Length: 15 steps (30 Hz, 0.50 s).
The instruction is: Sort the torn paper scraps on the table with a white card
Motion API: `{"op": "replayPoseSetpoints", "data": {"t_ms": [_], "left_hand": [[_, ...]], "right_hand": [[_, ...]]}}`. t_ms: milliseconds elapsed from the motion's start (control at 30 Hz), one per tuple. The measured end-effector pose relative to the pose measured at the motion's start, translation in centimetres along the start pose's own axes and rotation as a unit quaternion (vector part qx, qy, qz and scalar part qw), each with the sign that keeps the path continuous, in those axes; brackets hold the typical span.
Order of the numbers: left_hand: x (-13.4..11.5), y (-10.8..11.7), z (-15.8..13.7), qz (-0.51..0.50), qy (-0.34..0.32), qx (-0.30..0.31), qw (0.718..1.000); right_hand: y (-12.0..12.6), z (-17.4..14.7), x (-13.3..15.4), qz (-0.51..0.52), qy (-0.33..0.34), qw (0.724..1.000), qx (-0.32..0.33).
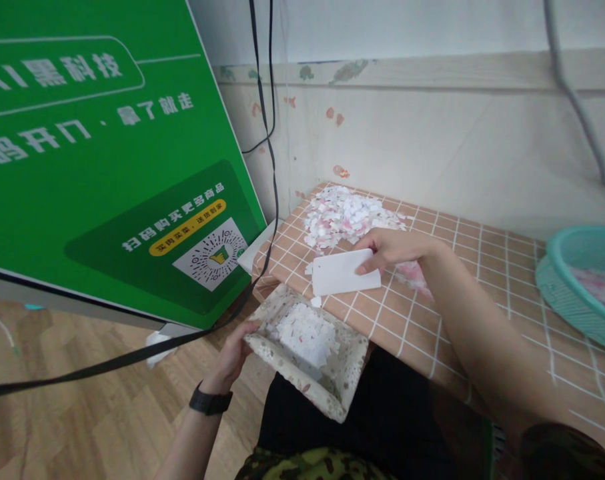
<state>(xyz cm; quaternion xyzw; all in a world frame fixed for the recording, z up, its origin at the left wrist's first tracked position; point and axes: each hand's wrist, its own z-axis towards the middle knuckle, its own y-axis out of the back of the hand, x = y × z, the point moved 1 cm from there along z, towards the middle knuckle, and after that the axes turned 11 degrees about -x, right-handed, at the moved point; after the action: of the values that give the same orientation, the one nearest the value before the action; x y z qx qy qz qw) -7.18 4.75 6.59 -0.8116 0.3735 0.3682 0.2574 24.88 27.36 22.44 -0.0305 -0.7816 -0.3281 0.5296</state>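
My right hand (389, 248) grips a flat white card (345, 272), thumb on its near face, with its lower edge at the checked tabletop near the front edge. Beside the card's lower left corner lie a few white paper scraps (315, 302). My left hand (236, 353) is closed on the left rim of a shallow patterned tray (349, 373), held just below the table's edge over my lap. White paper bits (307, 335) lie heaped in the tray. Behind the card, a larger pile of white and pink paper bits (345, 215) rests on the table.
The table (462, 267) has a brown cover with white grid lines and stands against the wall. A turquoise basket (577, 287) with pinkish bits sits at the right. A large green cabinet (107, 167) stands at the left. A black strap (267, 200) hangs between cabinet and table.
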Motion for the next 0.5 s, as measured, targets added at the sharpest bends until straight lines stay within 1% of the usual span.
{"op": "replayPoseSetpoints", "data": {"t_ms": [33,67,200,267,367,500], "left_hand": [[0.0,0.0,0.0,0.000,-0.001,0.000,1.000],[0.1,0.1,0.0,0.000,-0.003,0.000,1.000],[0.0,0.0,-0.1,-0.004,0.000,0.005,1.000],[-0.1,0.0,-0.1,-0.005,0.001,0.005,1.000],[-0.2,0.0,-0.1,-0.010,-0.005,0.004,1.000],[-0.3,0.0,-0.1,-0.004,-0.013,-0.015,1.000]], "right_hand": [[-0.1,0.0,0.2,0.008,0.001,1.000,-0.001],[-0.1,0.1,0.2,0.016,0.003,1.000,-0.016],[0.6,-0.1,-0.1,0.022,0.009,0.992,-0.124],[0.8,0.1,-0.5,0.009,0.006,0.990,-0.137],[0.2,0.9,-0.9,-0.004,0.015,0.989,-0.146],[-1.2,2.4,-0.8,-0.053,0.042,0.974,-0.216]]}}
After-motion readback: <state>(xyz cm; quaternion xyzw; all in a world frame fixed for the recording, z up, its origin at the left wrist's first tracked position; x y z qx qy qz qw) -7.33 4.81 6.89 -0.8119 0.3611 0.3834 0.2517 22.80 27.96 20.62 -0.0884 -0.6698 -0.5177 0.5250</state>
